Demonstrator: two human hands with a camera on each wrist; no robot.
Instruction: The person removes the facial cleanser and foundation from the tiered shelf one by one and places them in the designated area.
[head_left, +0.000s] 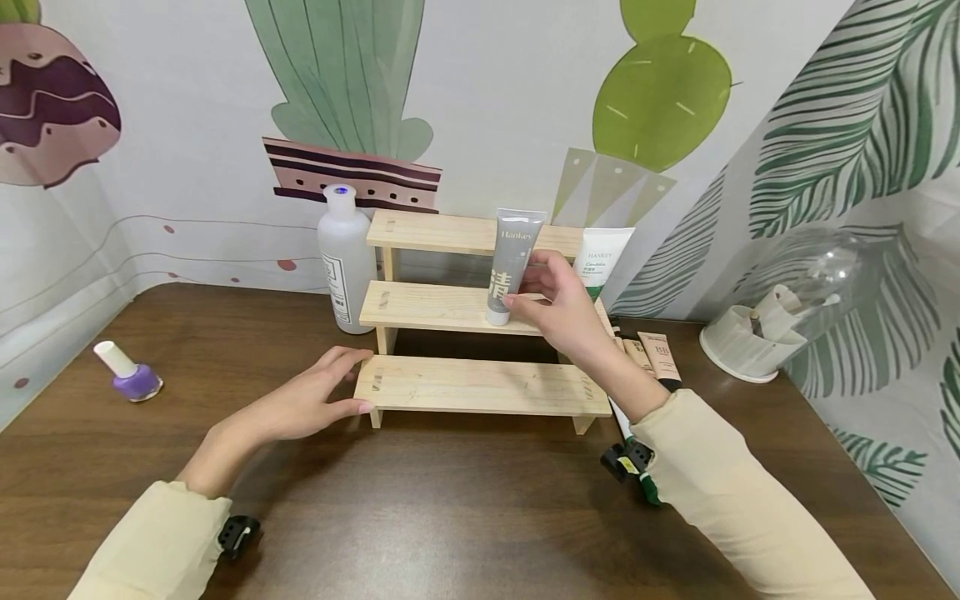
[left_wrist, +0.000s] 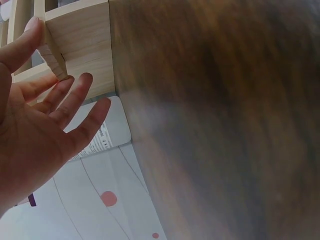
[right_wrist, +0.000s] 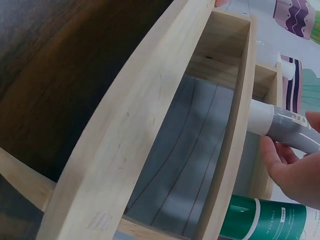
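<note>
A three-tier wooden shelf stands on the dark table. My right hand pinches a grey tube between thumb and fingers. Cap down, the tube is upright at the middle tier, its white cap right at the board. A white and green tube stands at the shelf's right end, partly behind my right hand. My left hand holds the left end of the lowest tier, thumb at the front corner and index finger at the back one. Its other fingers are loosely spread.
Left of the shelf stands a white bottle; a purple nail polish bottle is farther left. Small beige tubes lie right of the shelf, near a clear-domed holder. A green-capped tube lies partly under my right forearm.
</note>
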